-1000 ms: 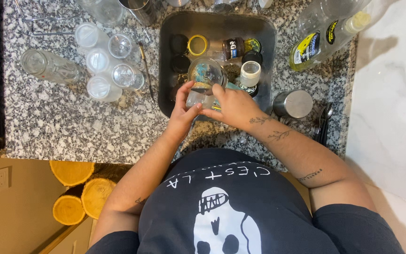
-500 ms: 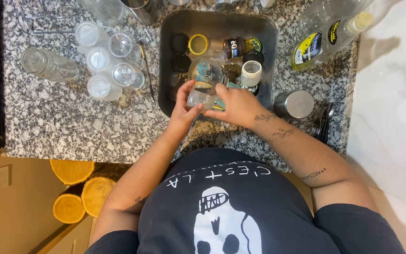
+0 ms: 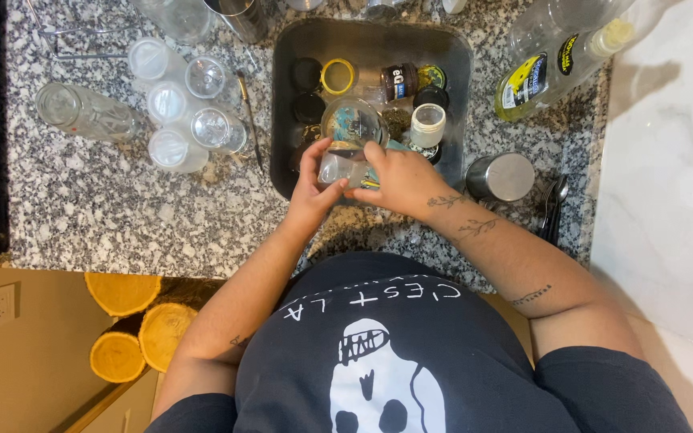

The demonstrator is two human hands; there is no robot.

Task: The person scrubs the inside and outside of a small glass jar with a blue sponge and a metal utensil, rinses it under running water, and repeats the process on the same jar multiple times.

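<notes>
Both hands grip one clear jar (image 3: pixel 338 167) over sink (image 3: pixel 451 48); five upturned jars (image 3: pixel 168 104) on counter.

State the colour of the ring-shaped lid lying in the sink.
Yellow; the ring-shaped lid in the sink shows best in the head view.

Speckled grey counter (image 3: pixel 106 208) — yellow ring (image 3: pixel 338 76), white cap (image 3: pixel 427 125).

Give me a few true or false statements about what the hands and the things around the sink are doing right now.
1. Both hands, the left hand and the right hand, hold a clear glass jar over the sink. True.
2. The clear glasses stand right of the sink. False: they are on its left, on the granite counter.
3. A yellow ring lid lies in the sink. True.
4. The steel cup sits inside the sink. False: it is on the counter beside it.
</notes>
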